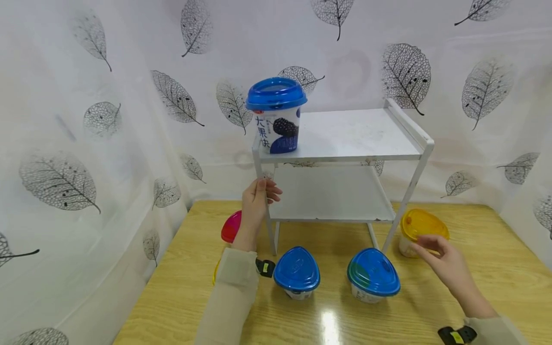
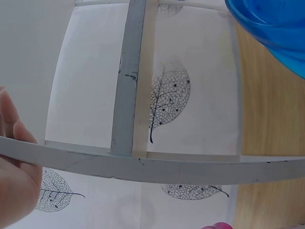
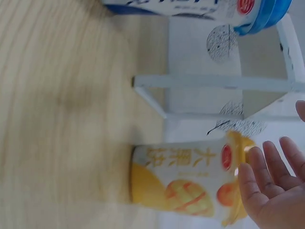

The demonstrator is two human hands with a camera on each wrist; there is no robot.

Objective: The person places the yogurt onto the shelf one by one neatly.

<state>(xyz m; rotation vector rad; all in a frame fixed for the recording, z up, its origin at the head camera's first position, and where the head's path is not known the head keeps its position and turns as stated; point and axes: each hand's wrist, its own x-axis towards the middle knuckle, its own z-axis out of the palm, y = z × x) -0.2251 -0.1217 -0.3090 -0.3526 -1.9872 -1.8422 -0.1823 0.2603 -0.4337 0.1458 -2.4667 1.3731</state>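
In the head view my left hand (image 1: pixel 255 201) holds the left front leg of a white two-tier shelf rack (image 1: pixel 336 194). The left wrist view shows that leg (image 2: pixel 190 171) crossing in front of the hand (image 2: pixel 16 186). My right hand (image 1: pixel 448 266) has loosely bent fingers close to the yellow lid of a yogurt cup (image 1: pixel 407 247), right of the rack. The right wrist view has the fingers (image 3: pixel 269 164) spread beside this lid, and the cup (image 3: pixel 186 176) upright, printed with yellow fruit. On the top shelf's left end stands a blue-lidded blackberry yogurt cup (image 1: pixel 278 120).
Two blue-lidded cups (image 1: pixel 297 270) (image 1: pixel 373 273) stand on the wooden table (image 1: pixel 336 316) before the rack. Behind my left forearm are a pink-lidded cup (image 1: pixel 230 226) and a yellow edge (image 1: pixel 215 270), both partly hidden. A leaf-patterned curtain (image 1: pixel 142 158) hangs behind and at the sides.
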